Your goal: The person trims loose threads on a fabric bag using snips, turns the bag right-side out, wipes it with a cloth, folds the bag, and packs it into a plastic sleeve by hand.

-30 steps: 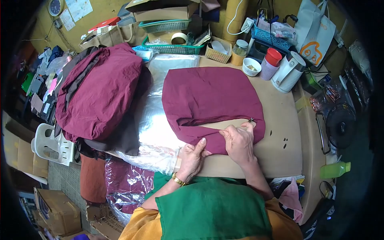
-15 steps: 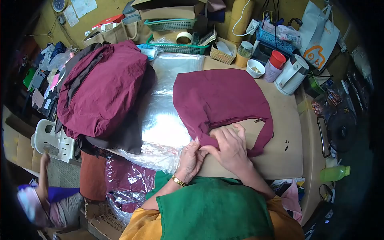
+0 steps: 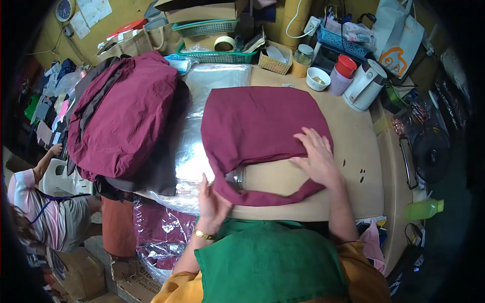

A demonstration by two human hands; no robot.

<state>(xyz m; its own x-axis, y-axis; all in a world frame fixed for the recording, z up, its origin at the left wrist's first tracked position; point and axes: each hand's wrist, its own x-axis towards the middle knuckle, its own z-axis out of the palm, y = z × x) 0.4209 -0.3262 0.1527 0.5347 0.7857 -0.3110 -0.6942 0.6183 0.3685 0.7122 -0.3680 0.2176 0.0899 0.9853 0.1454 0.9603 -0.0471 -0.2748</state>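
Note:
A maroon cloth bag (image 3: 262, 118) lies flat on the brown tabletop, its strap curving round below a zipped edge. My left hand (image 3: 213, 202) is at the strap's lower left bend, fingers apart, thumb side against the cloth. Over the bag's right edge, where the strap joins, rests my right hand (image 3: 318, 157), fingers spread and holding nothing. Left of the bag are clear plastic sheets (image 3: 217, 81), partly under it. A heap of maroon and dark bags (image 3: 129, 116) lies on their left side.
Along the back stand green baskets (image 3: 217, 56), a wicker basket (image 3: 275, 61), a jar, a white bowl (image 3: 318, 79), a red-lidded cup and a kettle (image 3: 365, 86). Another person (image 3: 50, 212) is at the far left beside a white chair (image 3: 63, 179). A green bottle (image 3: 424, 209) is at the right.
Both hands have released the strap's gathered cloth and moved apart, right hand up and right. The strap now lies spread in a loop. The other person came into view and moved up.

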